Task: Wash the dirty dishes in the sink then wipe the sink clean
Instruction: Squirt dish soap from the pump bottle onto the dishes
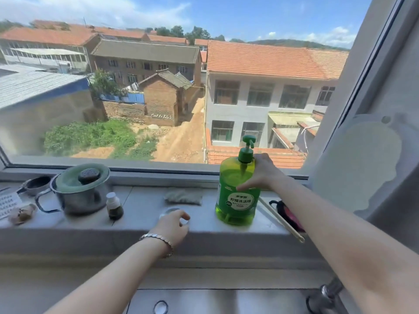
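The right hand (263,173) gripped the green detergent bottle (235,200) on the windowsill (140,198). At its eight o'clock, the left hand (173,225) curled fingers (184,215) round a clear dish (166,211).

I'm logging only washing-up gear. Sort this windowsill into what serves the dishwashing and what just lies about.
For the job: green plastic pump bottle of dish soap, gripped by the right hand; grey-green scouring cloth; likely the small clear round dish, held by the left hand.

Lying about: steel pot with green lid; small brown white-capped bottle; pale chopsticks.
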